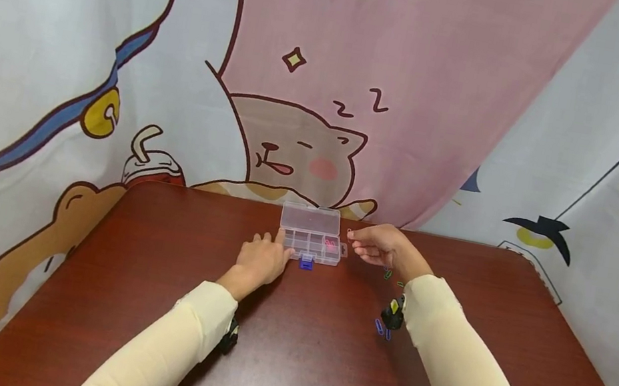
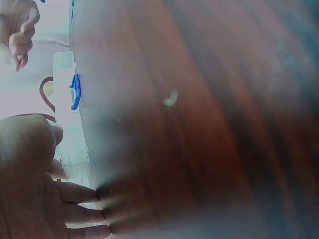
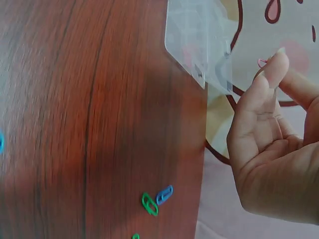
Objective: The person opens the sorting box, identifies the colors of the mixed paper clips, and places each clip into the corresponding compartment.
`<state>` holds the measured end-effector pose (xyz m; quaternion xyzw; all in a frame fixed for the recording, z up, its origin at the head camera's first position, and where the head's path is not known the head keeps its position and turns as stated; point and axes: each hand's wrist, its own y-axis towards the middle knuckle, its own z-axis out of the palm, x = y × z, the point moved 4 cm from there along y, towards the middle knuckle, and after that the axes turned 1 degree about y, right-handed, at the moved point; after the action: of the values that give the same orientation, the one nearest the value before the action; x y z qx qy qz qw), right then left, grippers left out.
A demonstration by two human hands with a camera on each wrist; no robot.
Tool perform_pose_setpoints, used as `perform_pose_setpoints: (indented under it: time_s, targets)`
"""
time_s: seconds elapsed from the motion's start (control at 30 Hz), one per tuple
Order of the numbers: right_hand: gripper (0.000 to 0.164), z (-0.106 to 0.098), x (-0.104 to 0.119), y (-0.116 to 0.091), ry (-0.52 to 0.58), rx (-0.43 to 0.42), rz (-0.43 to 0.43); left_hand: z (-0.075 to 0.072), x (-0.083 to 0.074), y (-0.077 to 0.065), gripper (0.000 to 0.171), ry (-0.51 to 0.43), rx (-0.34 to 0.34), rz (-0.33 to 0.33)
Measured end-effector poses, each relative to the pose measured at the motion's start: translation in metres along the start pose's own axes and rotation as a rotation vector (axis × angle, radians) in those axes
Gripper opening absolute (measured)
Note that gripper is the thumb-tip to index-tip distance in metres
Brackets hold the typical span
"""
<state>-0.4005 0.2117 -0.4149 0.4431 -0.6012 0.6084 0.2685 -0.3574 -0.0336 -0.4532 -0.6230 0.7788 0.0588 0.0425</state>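
Observation:
A clear plastic compartment box (image 1: pixel 295 255) stands toward the far edge of the table, its lid (image 1: pixel 311 220) raised at the back and a blue latch (image 1: pixel 306 264) at the front. Pink paper clips (image 1: pixel 330 244) lie in a compartment at its right end. My left hand (image 1: pixel 264 259) touches the box's left end, with thumb and index finger at its edge; the other fingers look straight, tips on the table in the left wrist view. Just right of the box, my right hand (image 1: pixel 383 245) pinches a pink paper clip (image 3: pixel 261 62) between thumb and index finger, above the table.
Green paper clips (image 3: pixel 149 204) and a blue paper clip (image 3: pixel 165 194) lie on the brown table (image 1: pixel 296 353) below my right hand. More blue clips (image 1: pixel 379 327) are nearer me, beside the right wrist camera (image 1: pixel 392 312). A printed curtain (image 1: pixel 426 70) hangs behind the table.

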Motion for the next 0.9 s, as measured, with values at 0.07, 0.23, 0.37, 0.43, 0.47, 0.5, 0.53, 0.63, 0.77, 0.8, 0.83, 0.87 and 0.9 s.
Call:
perform_pose_setpoints:
  time_s: [0.07, 0.23, 0.37, 0.43, 0.47, 0.5, 0.53, 0.63, 0.77, 0.8, 0.83, 0.87, 0.9]
  targets:
    - [0.018, 0.006, 0.001, 0.004, -0.001, 0.002, -0.014, 0.001, 0.0, 0.0, 0.062, -0.002, 0.001, -0.002]
    - [0.033, 0.014, 0.0, 0.014, -0.059, -0.031, -0.032, 0.002, 0.001, 0.001, 0.063, -0.003, 0.005, -0.008]
    - [0.035, 0.017, -0.001, 0.021, -0.073, -0.065, -0.018, 0.002, 0.002, 0.001, 0.063, -0.002, 0.006, -0.011]
    - [0.034, 0.019, -0.001, 0.022, -0.077, -0.075, -0.012, 0.003, 0.001, 0.001, 0.062, 0.002, 0.004, -0.01]
    - [0.034, 0.019, -0.001, 0.023, -0.078, -0.079, -0.009, 0.003, 0.001, 0.001, 0.062, 0.007, 0.001, -0.008]
    - [0.034, 0.019, -0.001, 0.023, -0.082, -0.083, -0.008, 0.003, 0.001, 0.001, 0.062, 0.01, -0.003, -0.006]
    - [0.033, 0.02, 0.0, 0.024, -0.088, -0.086, -0.009, 0.003, 0.001, 0.001, 0.062, 0.013, -0.007, -0.005]
    - [0.031, 0.021, 0.001, 0.025, -0.093, -0.095, -0.013, 0.003, 0.0, 0.001, 0.061, 0.021, -0.015, -0.002]
    - [0.029, 0.022, 0.003, 0.025, -0.091, -0.095, -0.026, 0.003, 0.0, 0.001, 0.062, 0.017, -0.009, -0.003]
    - [0.029, 0.022, 0.003, 0.025, -0.089, -0.098, -0.027, 0.003, 0.001, 0.001, 0.062, 0.015, -0.006, -0.004]
    - [0.03, 0.022, 0.004, 0.024, -0.09, -0.099, -0.029, 0.003, 0.001, 0.002, 0.062, 0.017, -0.004, -0.003]
    - [0.03, 0.022, 0.004, 0.024, -0.087, -0.099, -0.029, 0.003, 0.001, 0.002, 0.062, 0.019, -0.003, -0.002]
    - [0.032, 0.023, 0.004, 0.024, -0.092, -0.094, -0.031, 0.003, 0.001, 0.002, 0.062, 0.021, -0.002, -0.002]
